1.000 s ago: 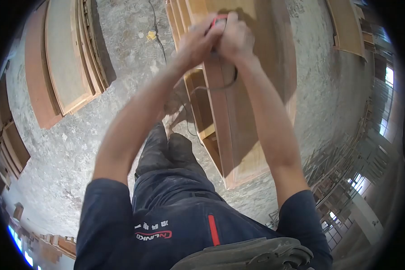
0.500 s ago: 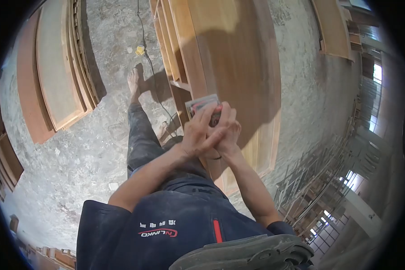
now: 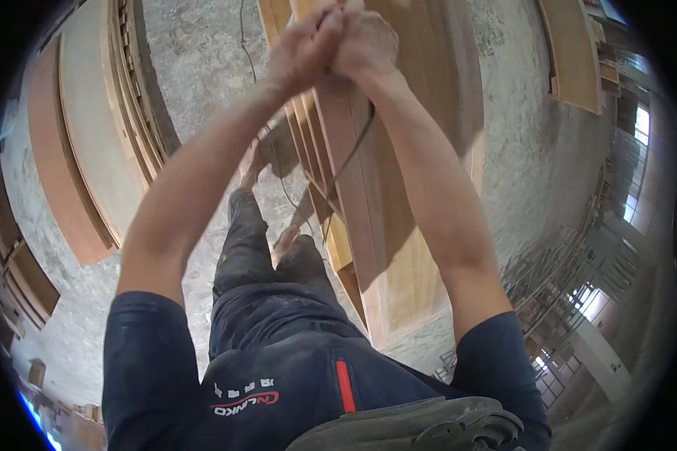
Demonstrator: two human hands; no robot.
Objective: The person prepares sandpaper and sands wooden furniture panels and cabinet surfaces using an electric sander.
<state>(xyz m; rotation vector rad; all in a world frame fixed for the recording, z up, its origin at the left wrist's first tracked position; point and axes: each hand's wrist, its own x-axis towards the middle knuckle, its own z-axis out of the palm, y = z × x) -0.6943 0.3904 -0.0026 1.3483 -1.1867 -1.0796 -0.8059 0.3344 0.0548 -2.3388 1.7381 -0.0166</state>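
Observation:
At the top of the view, my left hand (image 3: 305, 49) and my right hand (image 3: 365, 45) are close together, fingers closed round a sander over the long wooden cabinet (image 3: 429, 83). Its red and black body, seen in earlier frames, is now hidden behind the hands. From beneath my right hand a dark cord (image 3: 351, 159) hangs down across the cabinet's near side edge. Both arms reach far forward. Open compartments (image 3: 340, 244) show along the cabinet's left side.
Wooden panels (image 3: 94, 113) are stacked on the floor at the left. Another panel (image 3: 572, 56) lies at the upper right. My bare feet stand on the dusty floor left of the cabinet, near a trailing cord (image 3: 280, 177). Thin rods (image 3: 549, 263) lie at the lower right.
Both hands came back toward my body with the sander, then moved far forward along the cabinet again. My feet and the view have shifted too.

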